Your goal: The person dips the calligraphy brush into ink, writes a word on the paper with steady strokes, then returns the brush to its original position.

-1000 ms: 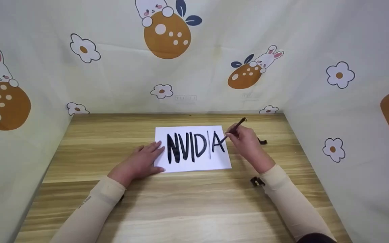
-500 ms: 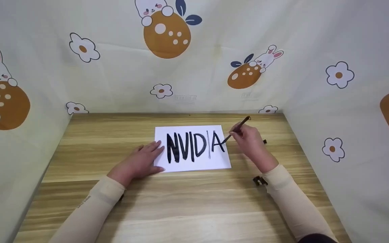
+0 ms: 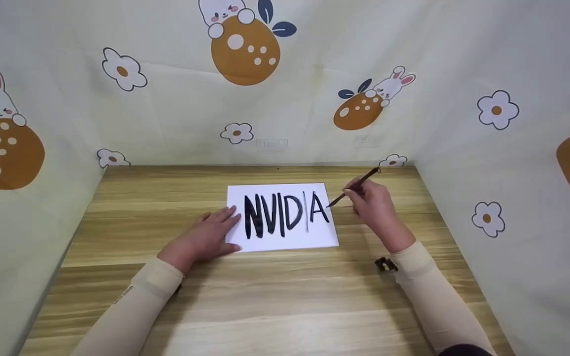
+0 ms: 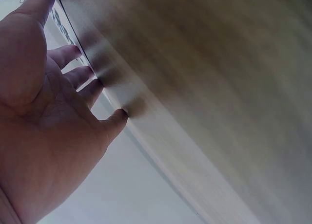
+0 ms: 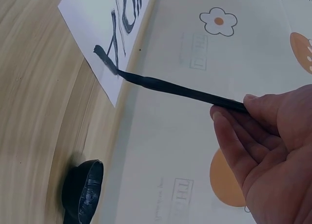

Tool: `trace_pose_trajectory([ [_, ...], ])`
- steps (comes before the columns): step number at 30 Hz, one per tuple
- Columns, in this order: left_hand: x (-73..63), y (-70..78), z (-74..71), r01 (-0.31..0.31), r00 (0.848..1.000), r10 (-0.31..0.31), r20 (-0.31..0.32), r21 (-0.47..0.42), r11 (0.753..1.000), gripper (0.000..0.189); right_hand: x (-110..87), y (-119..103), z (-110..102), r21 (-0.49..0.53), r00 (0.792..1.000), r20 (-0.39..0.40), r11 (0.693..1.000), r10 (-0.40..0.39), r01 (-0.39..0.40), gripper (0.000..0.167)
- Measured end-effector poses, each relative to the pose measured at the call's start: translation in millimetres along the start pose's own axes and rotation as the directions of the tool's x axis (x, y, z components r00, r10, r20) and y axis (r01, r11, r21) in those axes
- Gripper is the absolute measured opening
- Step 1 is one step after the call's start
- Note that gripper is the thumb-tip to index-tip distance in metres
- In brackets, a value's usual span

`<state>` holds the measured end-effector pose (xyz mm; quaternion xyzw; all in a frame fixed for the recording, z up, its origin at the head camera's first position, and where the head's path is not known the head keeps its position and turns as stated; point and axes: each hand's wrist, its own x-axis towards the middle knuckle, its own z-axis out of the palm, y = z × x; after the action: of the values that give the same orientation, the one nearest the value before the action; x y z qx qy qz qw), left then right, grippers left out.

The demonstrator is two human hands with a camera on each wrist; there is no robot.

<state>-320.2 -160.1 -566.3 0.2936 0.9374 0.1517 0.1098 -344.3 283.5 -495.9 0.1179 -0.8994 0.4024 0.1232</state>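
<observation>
In the head view, a white sheet of paper [image 3: 314,238] lies on the wooden table, bearing the letters NVIDIA in black ink, the second I thin and faint. My left hand [image 3: 206,235] rests on its left edge, fingers spread and fairly straight. My right hand [image 3: 376,210] pinches a dark calligraphy brush [image 3: 355,188] between thumb and fingers near the upper part of the handle. The brush slants down to the left, its tip right at the right stroke of the A. In the right wrist view the brush [image 5: 180,90] meets that thick stroke at the paper's corner.
A black scoop-like dish [image 5: 70,192] with dark wet ink inside stands on the table in the right wrist view; the right hand hides it in the head view. Pale patterned cloth [image 3: 176,113] walls in the table's back and sides. A black clip [image 3: 386,264] sits by the right cuff.
My right hand has drifted right with the brush, and its tip has shifted slightly up along the A's right side. The hand now covers the dish's black handle. The left hand stays put.
</observation>
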Motion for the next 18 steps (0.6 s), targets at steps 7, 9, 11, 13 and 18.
trace_pose_trajectory([
  [7, 0.3, 0.3, -0.2, 0.009, 1.0, -0.009, 0.013, -0.005, 1.0, 0.088, 0.4, -1.1, -7.3, 0.08, 0.996, 0.031, 0.993, 0.087, -0.089, 0.012],
  [9, 0.4, 0.8, -0.3, 0.007, 1.0, -0.007, 0.013, -0.001, 1.0, 0.088, 2.0, -0.6, -10.9, 0.06, 0.995, 0.028, 0.994, 0.092, -0.094, 0.013],
  [11, 0.2, 0.9, -0.3, 0.008, 1.0, -0.008, 0.015, 0.002, 1.0, 0.088, 4.2, 0.1, -15.9, 0.049, 0.995, 0.033, 0.994, 0.094, -0.096, 0.013],
  [13, 0.1, 0.5, 0.0, 0.009, 1.0, -0.009, 0.013, 0.007, 1.0, 0.089, 6.6, 2.2, -21.9, 0.055, 0.993, 0.062, 0.993, 0.103, -0.106, 0.013],
  [18, 0.2, -1.0, 0.9, 0.008, 1.0, -0.008, 0.004, 0.013, 1.0, 0.087, 11.9, 9.2, -41.4, 0.056, 0.966, 0.215, 0.986, 0.14, -0.156, 0.015],
])
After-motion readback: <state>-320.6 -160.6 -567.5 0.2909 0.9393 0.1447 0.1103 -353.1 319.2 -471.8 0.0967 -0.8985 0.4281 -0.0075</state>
